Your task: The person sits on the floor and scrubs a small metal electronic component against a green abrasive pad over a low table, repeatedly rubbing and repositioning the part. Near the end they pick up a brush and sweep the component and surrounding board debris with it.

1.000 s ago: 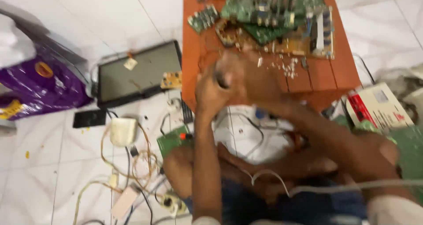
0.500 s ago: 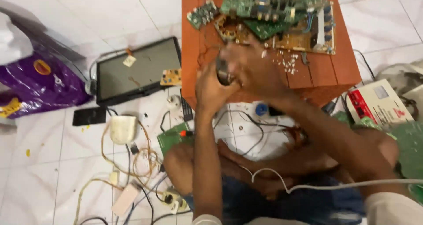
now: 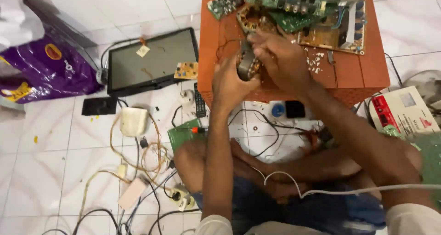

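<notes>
left hand (image 3: pixel 229 85) clamped on round motor part (image 3: pixel 246 65) | right hand (image 3: pixel 281 60) gripped its top | orange desk (image 3: pixel 353 74) held circuit boards (image 3: pixel 303 5)

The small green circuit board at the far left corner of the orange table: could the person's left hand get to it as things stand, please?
Probably yes: the small green circuit board lies uncovered, bare orange table before it, though the left hand holds a round metal part.

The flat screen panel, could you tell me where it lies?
The flat screen panel lies on the floor at upper left, beside the orange table.

single head view, steeply down, close over table (image 3: pixel 349 74)
</notes>
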